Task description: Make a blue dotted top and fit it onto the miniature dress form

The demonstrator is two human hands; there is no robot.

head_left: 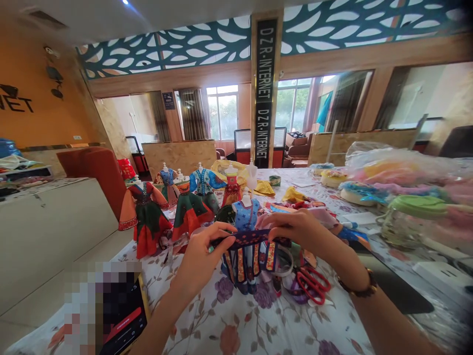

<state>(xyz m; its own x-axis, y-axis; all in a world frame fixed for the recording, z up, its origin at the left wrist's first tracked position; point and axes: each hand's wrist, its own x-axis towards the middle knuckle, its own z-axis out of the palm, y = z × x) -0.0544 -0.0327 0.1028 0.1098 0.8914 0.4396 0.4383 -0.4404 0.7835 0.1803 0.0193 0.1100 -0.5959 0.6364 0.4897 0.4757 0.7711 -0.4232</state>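
Note:
Between my hands stretches a dark navy patterned waistband with patterned strips hanging from it. My left hand pinches its left end between thumb and fingers. At the other end, the fingers of my right hand close on the band. Right behind it stands a small doll dress form in a blue sleeveless top; the band covers its waist, and I cannot tell whether it is fastened there. Red-handled scissors lie on the table to the right, near a roll of clear tape.
Several dressed mini mannequins stand at the back left. A phone lies front left. On the right are a green-lidded jar, plastic-wrapped colourful material and a dark flat panel. A floral cloth covers the table.

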